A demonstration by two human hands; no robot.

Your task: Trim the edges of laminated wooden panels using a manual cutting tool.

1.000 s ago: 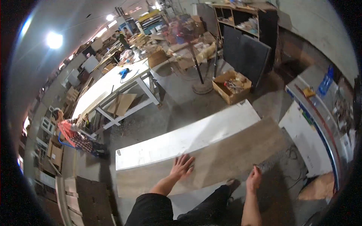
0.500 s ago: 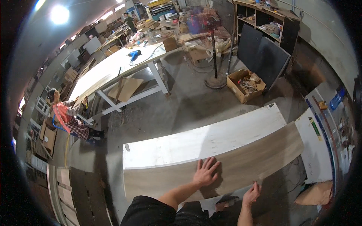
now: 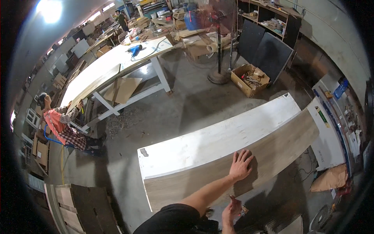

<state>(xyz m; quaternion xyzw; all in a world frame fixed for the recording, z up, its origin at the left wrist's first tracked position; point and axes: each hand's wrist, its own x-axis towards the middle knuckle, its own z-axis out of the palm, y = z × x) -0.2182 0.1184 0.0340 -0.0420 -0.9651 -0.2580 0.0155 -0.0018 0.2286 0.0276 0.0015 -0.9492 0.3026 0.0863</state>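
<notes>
A long wood-grain board (image 3: 280,138) lies in front of me, on top of a white panel (image 3: 218,138) that shows along its far side. My left hand (image 3: 241,167) rests flat on the board with its fingers spread. Below the board's near edge is my right hand (image 3: 232,208), its fingers closed in a pinch close to that edge. Something small and pale shows beside those fingers, too unclear to name.
A white panel (image 3: 325,144) stands at the right, near a brown cardboard piece (image 3: 330,178). Beyond are a box of scraps (image 3: 249,81) and a stand base (image 3: 219,77). A seated co-worker (image 3: 62,130) works at a white table (image 3: 97,74) bearing a blue heat gun (image 3: 134,50).
My left hand has slid right along the board. My right hand has moved left along the near edge, now below the left forearm's end. The view has shifted slightly.
</notes>
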